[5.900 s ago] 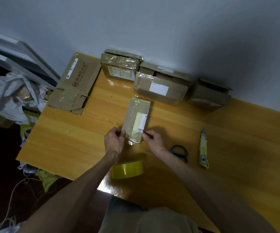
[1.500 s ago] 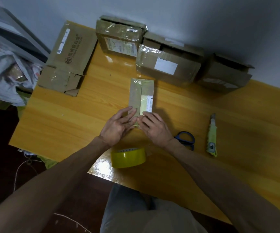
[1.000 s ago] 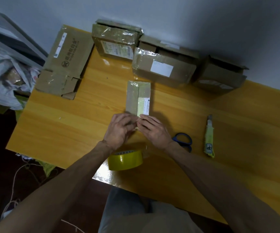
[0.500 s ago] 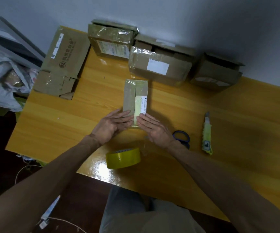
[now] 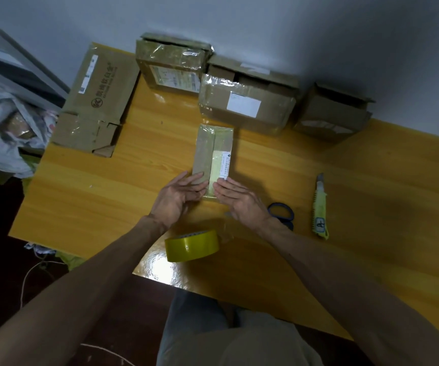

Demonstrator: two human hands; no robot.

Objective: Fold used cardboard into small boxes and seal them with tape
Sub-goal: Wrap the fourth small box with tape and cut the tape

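Four boxes; one each: flat carton, tape roll, scissors, knife.

dim, grainy | glare on table near edge | dark vignette corners | wide-angle edge bending

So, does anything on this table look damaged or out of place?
Yes. The flat cardboard at the far left corner has ragged, uneven flaps at its near end. The box on the far right, by the wall, has its top flaps open and looks crumpled. The small box in the middle looks neat.
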